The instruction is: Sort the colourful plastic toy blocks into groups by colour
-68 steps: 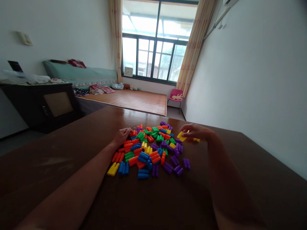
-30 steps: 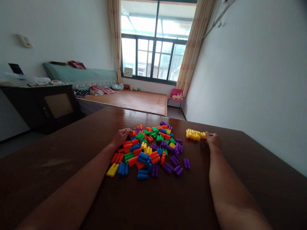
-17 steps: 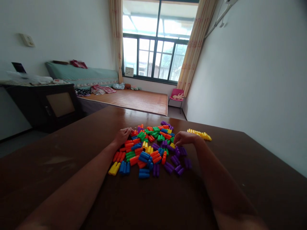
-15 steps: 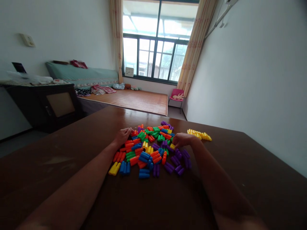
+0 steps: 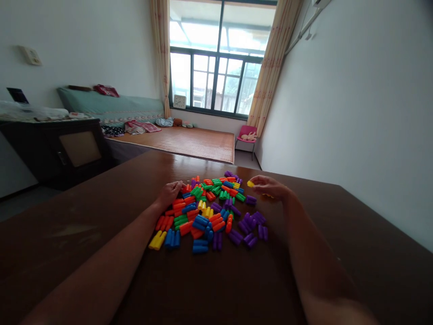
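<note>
A heap of plastic building blocks (image 5: 189, 220) in orange, blue, green, yellow and purple, each shaped like joined tubes, lies on the brown table. My right hand (image 5: 270, 187) is closed on a yellow block (image 5: 250, 183) at its fingertips, held to the right of the heap. Under that hand a bit of the yellow block row (image 5: 269, 195) shows; the hand hides the rest. My left hand (image 5: 169, 194) rests at the heap's left edge, fingers stretched out beside the orange blocks (image 5: 185, 188). Purple blocks (image 5: 248, 222) lie loosely grouped at the near right.
The dark brown table (image 5: 216, 289) has its far edge before a low bed with a mat (image 5: 192, 142). A dark cabinet (image 5: 50, 149) stands at the left, a pink chair (image 5: 246, 132) by the right wall.
My right hand has picked the yellow block out from among the purple blocks and carried it up and right, over the yellow row. My left hand stays at the heap's edge.
</note>
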`<act>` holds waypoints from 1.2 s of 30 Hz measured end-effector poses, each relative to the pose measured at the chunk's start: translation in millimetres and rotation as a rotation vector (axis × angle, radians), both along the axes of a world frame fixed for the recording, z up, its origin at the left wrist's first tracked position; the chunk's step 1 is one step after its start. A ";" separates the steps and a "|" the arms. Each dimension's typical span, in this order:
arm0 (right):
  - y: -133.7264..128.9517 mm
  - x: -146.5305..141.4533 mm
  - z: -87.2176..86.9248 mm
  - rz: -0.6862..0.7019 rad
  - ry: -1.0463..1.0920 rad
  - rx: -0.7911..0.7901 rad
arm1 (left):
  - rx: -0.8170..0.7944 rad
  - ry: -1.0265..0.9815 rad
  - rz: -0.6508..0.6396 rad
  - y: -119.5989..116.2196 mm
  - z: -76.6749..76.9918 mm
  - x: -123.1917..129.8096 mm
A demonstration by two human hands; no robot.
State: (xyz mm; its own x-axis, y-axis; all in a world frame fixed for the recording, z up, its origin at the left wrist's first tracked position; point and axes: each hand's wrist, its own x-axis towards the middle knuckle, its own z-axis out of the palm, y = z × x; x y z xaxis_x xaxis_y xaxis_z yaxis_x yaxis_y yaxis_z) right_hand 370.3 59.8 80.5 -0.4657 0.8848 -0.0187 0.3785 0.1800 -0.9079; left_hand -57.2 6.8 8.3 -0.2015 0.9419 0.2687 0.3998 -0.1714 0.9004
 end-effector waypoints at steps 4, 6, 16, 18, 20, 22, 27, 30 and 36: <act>16.9 55.6 -18.7 -0.406 0.493 0.035 | 0.003 0.008 0.002 2.0 -2.8 -1.9; 24.6 85.3 -31.0 -0.623 0.667 0.059 | 0.003 0.009 0.003 3.4 -4.3 -2.9; 44.2 142.7 -87.3 -1.405 0.484 0.267 | -0.007 0.043 -0.013 4.3 -4.5 -5.2; 45.8 144.2 -90.3 -1.468 0.399 0.349 | -0.001 0.033 0.011 3.8 -4.2 -4.4; 46.5 144.9 -91.9 -1.479 0.368 0.366 | 0.007 0.030 0.024 3.4 -3.9 -3.7; 47.3 145.0 -94.0 -1.459 0.329 0.382 | 0.009 0.034 0.024 3.3 -3.2 -3.7; 55.9 147.1 -104.1 -1.334 0.317 0.427 | -0.001 0.033 0.015 2.1 -1.1 -4.1; 64.9 148.6 -110.2 -1.276 0.329 0.430 | 0.010 0.014 0.009 0.8 -0.8 -2.7; 69.8 145.9 -113.3 -1.243 0.298 0.381 | 0.009 -0.043 0.019 -0.7 -1.0 0.3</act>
